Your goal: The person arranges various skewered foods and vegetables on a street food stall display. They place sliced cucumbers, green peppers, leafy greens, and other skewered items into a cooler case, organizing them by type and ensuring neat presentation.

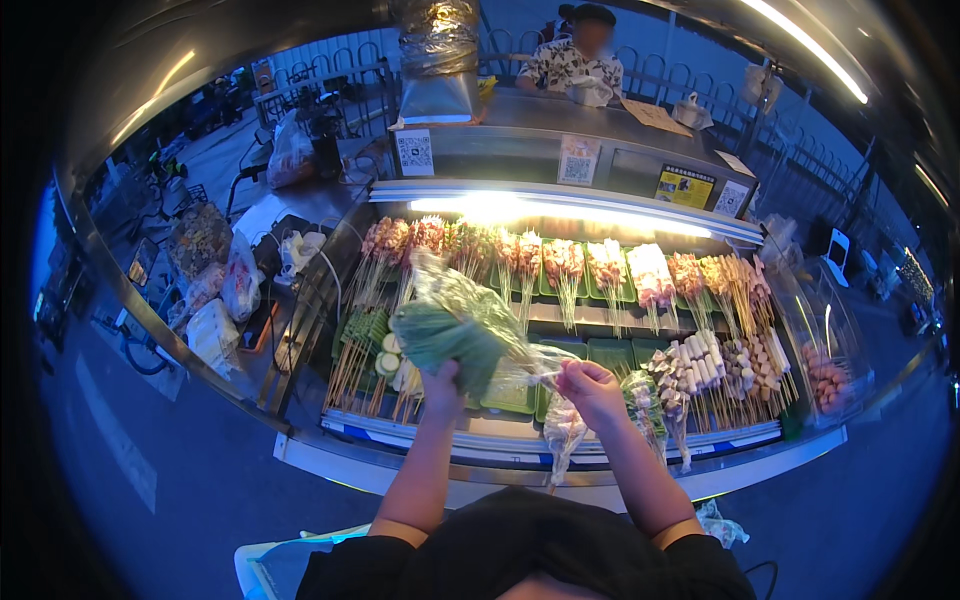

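Note:
My left hand (444, 388) is closed around a bundle of green leafy vegetables (448, 339), blurred by motion. Clear plastic wrap (480, 296) covers the upper side of the bundle and trails to the right. The gathered end of that wrap is pinched between the fingertips of my right hand (592, 386). Both hands are above the lower row of a lit display case, where green trays (508, 399) show beneath. Just below my right hand, a plastic-wrapped bundle of pale skewers (564, 427) hangs over the front edge. More wrapped greens (643, 405) lie to its right.
Meat skewers (564, 266) line the case's back row under a tube light (555, 214). Mushroom and roll skewers (697, 360) fill the lower right. Bagged goods (241, 281) crowd the left side. A person (577, 64) is behind the metal counter (517, 112).

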Tool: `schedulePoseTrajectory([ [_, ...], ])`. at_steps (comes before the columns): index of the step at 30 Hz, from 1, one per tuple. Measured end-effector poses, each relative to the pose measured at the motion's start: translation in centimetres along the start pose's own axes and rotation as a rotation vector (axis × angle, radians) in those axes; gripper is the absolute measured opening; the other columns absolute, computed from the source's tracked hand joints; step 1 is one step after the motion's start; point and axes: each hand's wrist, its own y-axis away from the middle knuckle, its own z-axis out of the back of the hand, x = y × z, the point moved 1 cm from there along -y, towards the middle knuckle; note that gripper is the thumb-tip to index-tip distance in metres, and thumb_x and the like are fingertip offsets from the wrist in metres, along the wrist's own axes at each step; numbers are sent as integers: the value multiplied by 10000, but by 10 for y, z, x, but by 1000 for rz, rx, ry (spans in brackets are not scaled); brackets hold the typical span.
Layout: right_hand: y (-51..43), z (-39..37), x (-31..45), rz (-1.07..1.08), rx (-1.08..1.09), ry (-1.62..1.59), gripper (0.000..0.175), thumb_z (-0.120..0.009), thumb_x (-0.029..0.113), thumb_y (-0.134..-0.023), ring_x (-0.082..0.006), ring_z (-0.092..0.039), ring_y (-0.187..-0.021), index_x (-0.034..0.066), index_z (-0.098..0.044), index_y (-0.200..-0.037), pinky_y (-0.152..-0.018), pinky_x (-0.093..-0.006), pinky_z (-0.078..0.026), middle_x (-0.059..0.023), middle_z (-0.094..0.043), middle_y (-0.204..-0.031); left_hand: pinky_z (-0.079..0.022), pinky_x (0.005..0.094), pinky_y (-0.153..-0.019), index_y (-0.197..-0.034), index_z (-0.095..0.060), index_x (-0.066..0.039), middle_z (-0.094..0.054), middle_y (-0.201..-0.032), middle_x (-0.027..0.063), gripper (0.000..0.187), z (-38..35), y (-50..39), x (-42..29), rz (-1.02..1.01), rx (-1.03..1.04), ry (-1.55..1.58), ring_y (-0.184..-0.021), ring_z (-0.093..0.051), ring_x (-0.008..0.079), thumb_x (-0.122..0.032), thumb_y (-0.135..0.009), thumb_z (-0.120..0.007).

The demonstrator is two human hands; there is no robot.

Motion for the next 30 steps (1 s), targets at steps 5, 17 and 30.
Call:
schedulePoseTrajectory([
  [5, -1, -9, 2, -134, 128, -415, 188, -476, 197, -955, -253, -631, -903, 37, -566, -916, -901, -406, -489, -101, -643, -897, -461, 440, -920, -1313, -415, -104, -531, -1227, 76, 532, 24, -22, -1, -41, 52, 88, -1099, -539, 274, -367, -871, -553],
  [17, -9, 15, 21, -661, 431, -562, 146, -386, 217, -978, -71, -353, -491, 91, -460, -965, -349, -176, -258, 22, -401, -657, -448, 456, -931, -1317, -420, -132, -523, -1243, 75, 623, -31, -12, -6, 238, -27, 411, -1103, -534, 274, -555, -864, -481],
  [30, 12, -31, 41, 513, 20, 788, 157, -667, 184, -809, -149, -577, -841, 36, -651, -860, -765, -304, -470, -69, -589, -933, -520, 418, -850, -1248, -427, -26, -570, -1120, 111, 530, -47, -14, 5, 49, -7, 59, -993, -595, 274, -8, -759, -630],
])
